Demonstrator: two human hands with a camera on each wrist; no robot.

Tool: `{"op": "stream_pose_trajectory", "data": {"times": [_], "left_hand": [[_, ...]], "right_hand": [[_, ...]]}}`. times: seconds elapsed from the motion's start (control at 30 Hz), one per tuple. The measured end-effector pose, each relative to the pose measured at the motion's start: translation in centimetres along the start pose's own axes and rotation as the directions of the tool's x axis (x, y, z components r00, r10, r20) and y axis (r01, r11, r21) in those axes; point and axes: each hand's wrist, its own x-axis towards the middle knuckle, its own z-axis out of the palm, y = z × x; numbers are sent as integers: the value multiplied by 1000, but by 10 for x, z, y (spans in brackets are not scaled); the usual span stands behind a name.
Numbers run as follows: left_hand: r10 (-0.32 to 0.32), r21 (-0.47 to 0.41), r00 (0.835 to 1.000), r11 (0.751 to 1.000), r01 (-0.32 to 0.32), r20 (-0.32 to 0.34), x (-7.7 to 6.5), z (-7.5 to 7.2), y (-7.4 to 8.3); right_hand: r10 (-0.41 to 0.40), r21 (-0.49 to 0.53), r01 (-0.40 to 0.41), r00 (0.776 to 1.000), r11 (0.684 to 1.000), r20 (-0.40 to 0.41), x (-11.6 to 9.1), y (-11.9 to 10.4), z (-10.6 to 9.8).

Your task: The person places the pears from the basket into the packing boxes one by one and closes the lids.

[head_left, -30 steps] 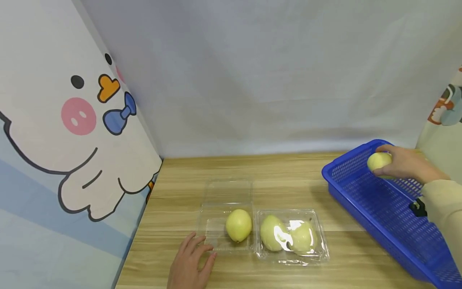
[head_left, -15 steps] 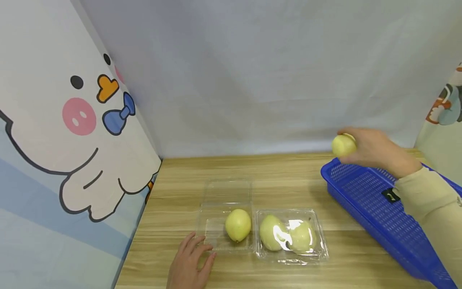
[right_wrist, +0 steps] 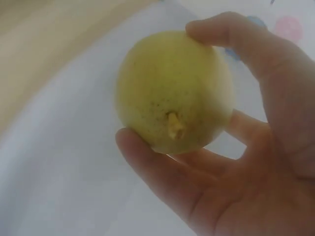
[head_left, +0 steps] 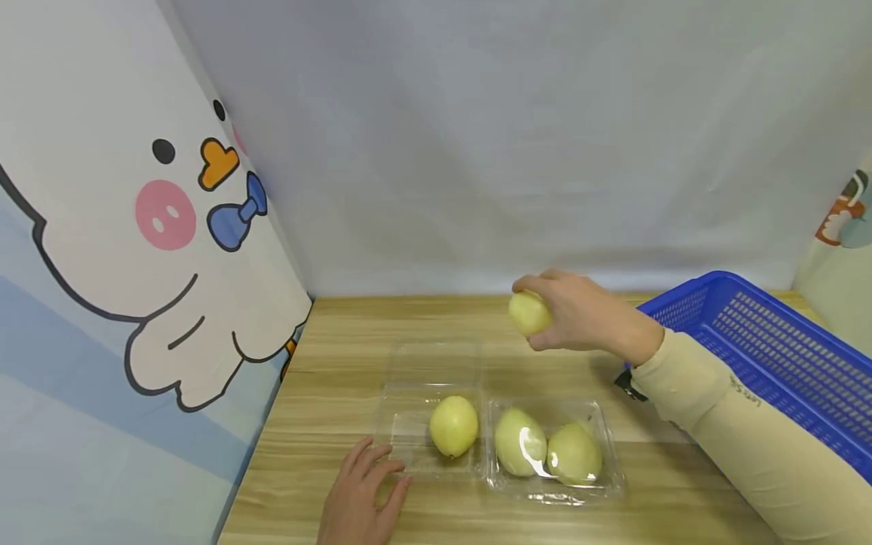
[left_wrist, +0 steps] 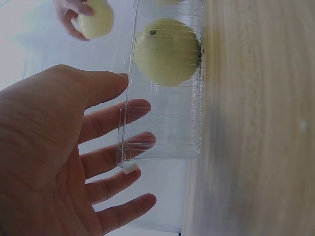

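My right hand holds a pale yellow pear above the table, behind the two clear plastic boxes. In the right wrist view, thumb and fingers wrap round that pear, its short stem facing the camera. My left hand lies at the near left corner of the open clear box, fingers spread and fairly straight. The left wrist view has its fingertips at the wall of this box. One pear sits in its right half. The box's lid is folded back, away from me.
To the right of the open box stands a closed clear box with two pears inside. A blue plastic basket is at the right, partly hidden by my right sleeve. A pale cloth backdrop rises behind the wooden table.
My right hand has lifted the pear out of the blue basket and carried it left, over the table behind the boxes. The left hand has stayed at the open box.
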Motion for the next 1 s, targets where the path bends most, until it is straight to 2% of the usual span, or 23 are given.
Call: {"op": "stream_pose_trajectory", "data": {"times": [0.2, 0.37, 0.57, 0.8, 1.0], "left_hand": [[-22, -22, 1000, 1000, 22, 17, 0, 2, 1], [-10, -24, 1000, 1000, 10, -4, 1, 3, 0], [17, -10, 999, 1000, -17, -39, 0, 4, -2], [-8, -20, 999, 1000, 7, -44, 0, 4, -4], [-28, -36, 996, 999, 25, -79, 1, 4, -5]], "right_hand": [[-100, 62, 96, 993, 993, 58, 14, -36, 28], [-164, 119, 150, 980, 981, 113, 23, -65, 50], [-184, 152, 158, 967, 976, 176, 35, -93, 77], [-184, 189, 137, 949, 972, 257, 47, -116, 109], [-152, 156, 116, 958, 981, 244, 49, -126, 132]]}}
